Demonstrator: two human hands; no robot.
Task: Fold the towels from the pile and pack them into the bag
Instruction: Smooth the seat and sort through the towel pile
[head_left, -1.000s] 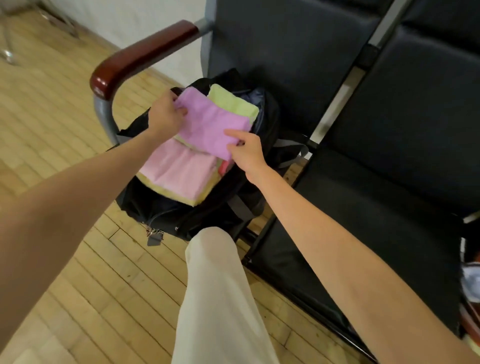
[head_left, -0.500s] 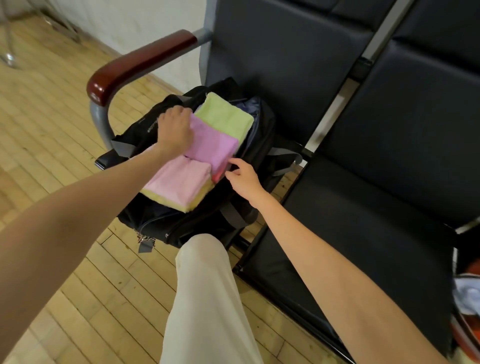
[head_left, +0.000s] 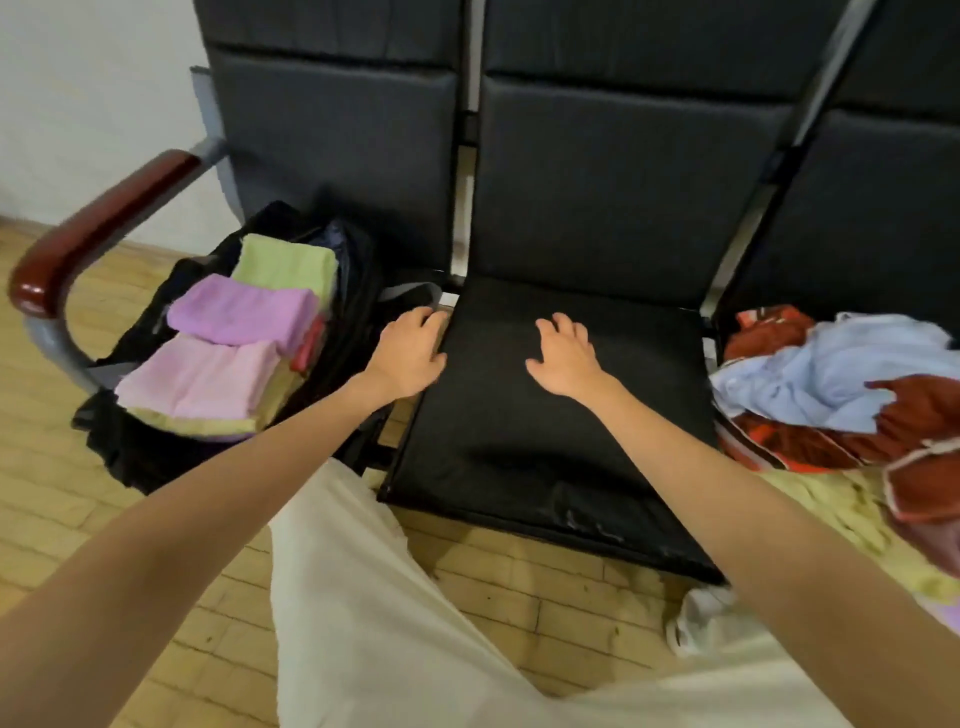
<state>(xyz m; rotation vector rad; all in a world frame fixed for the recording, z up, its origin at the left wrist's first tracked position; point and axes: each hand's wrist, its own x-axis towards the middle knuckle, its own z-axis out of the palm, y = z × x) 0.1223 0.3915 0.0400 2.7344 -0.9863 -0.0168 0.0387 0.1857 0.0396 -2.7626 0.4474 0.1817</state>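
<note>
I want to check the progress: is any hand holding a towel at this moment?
No, the left hand and the right hand are both empty with relaxed fingers over the middle seat, away from the folded towels.

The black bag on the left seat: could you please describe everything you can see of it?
The black bag is soft, dark fabric, open at the top, sitting on the left seat beside the wooden armrest. Folded towels fill its mouth: a green towel at the back, a purple towel in the middle, a pink towel in front. A grey strap trails toward the left hand; contact unclear.
</note>
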